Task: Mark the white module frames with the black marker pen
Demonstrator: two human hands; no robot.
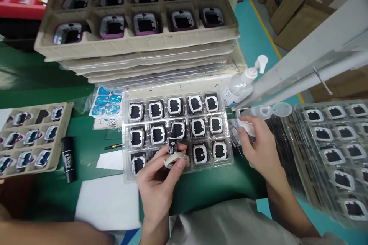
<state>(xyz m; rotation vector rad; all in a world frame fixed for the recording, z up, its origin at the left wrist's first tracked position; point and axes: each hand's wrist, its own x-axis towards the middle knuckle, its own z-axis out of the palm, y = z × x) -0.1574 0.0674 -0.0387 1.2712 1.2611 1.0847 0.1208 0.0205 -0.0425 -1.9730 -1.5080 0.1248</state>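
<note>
My left hand (161,180) pinches a small pale rounded-square watch-case frame (177,157) on edge, above the front of a clear plastic tray (178,168). A black marker-like tube (173,143) with white lettering stands just behind the fingers; whether they touch it I cannot tell. The tray has rows of white-rimmed frames with black centres, such as one frame (198,127) near its middle. To the right of the tray, my right hand (260,147) has thumb and forefinger closed around a crumpled white tissue (247,127). Its other fingers are partly hidden.
Stacked pulp trays (138,44) of purple-edged cases rise behind. A pump bottle (238,84) stands back right, with stacked clear trays (316,168) at far right. On the left lie a black marker (68,160), a white pad (107,203) and a smaller pulp tray (64,122). Another person's arm (51,233) shows lower left.
</note>
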